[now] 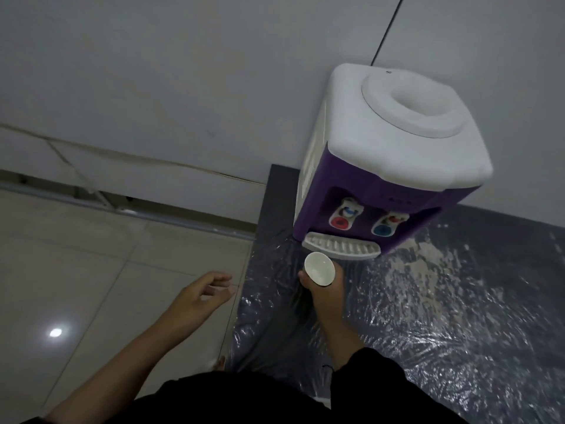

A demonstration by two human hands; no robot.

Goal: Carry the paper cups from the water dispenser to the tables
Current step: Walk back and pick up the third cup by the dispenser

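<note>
On plastic-wrapped mat [428, 301] (tile floor [76, 270] beside): R hand [324, 295] grips cup [319, 268].

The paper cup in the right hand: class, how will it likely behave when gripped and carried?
The paper cup probably weighs little: the right hand holds it alone in a loose grip. Its thin white wall would likely dent if squeezed. It looks empty, so tilting should spill nothing.

Pale floor tiles [76, 270] — black cable [386, 29]

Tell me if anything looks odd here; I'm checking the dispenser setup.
The water dispenser has no bottle on top, and the paper cup in the right hand looks empty. No spill shows.
</note>
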